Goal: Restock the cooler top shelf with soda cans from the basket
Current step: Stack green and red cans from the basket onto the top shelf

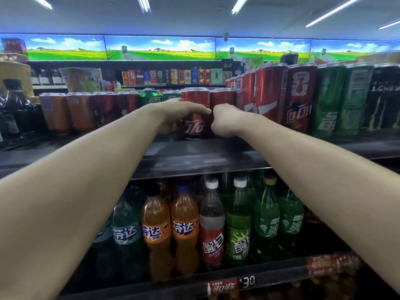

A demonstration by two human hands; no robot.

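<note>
The left hand (173, 114) holds a red can (195, 114) in its grip on the top shelf (194, 152); the right hand (225, 121), just right of that grip, is curled, contents unclear. Cans crowd both sides, so a nudge could topple neighbours.

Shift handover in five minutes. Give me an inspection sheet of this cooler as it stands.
Surface: top shelf, dark, front lip bare.
Job's things: red cola can upright on the shelf in a row of red, orange and green cans; basket not in view.
Clutter: tall cans crowd the right end.
Grippers: left hand curls round the red cola can; right hand at the next red can, fingers hidden.
Cables: nothing seen.
Surroundings: soda bottles on the shelf below, price tag, boxed goods behind.
</note>
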